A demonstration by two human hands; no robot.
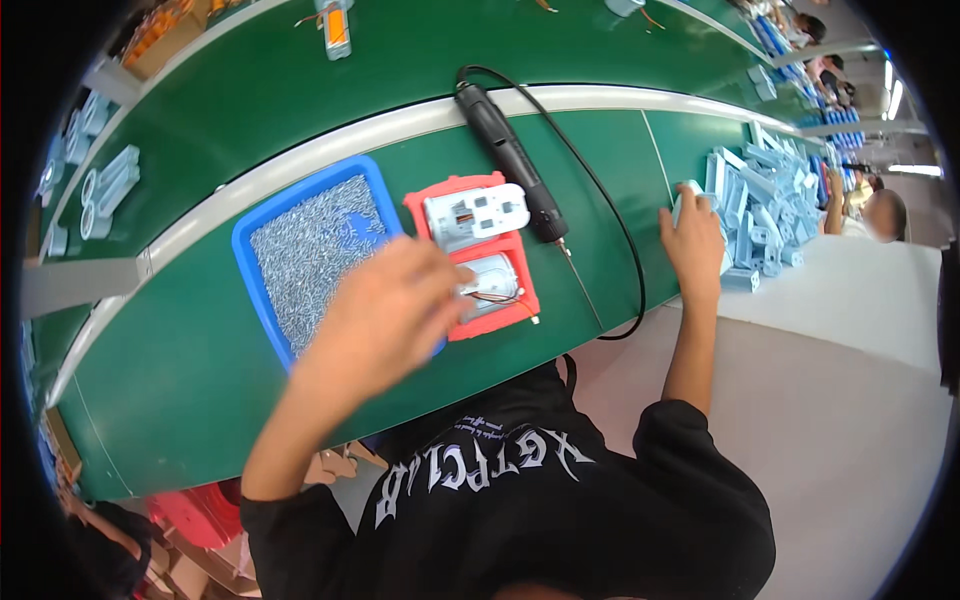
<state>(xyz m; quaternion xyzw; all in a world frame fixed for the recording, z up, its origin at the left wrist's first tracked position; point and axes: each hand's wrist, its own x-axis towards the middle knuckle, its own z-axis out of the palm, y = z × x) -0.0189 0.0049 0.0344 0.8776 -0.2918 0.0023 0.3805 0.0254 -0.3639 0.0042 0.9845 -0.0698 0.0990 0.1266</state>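
My left hand (392,305) is blurred over the right edge of the blue tray and the lower part of the red fixture (532,290). Its fingertips are close to a light-blue housing with thin wires (497,285), and whether they hold anything is unclear. A second light-blue housing with cut-outs (475,215) lies in the fixture's upper recess. My right hand (693,250), out to the right, is closed round a pale blue plastic part (690,198), partly hidden by the fingers, beside a heap of similar parts (765,205).
Small metal screws fill the blue tray (247,240). A black electric screwdriver (510,155) with a long bit lies right of the fixture, its cable (610,195) looping rightward. Beyond the pale rail (420,118) are an orange-and-blue part (336,32) and other pale blue parts (108,190). People sit far right.
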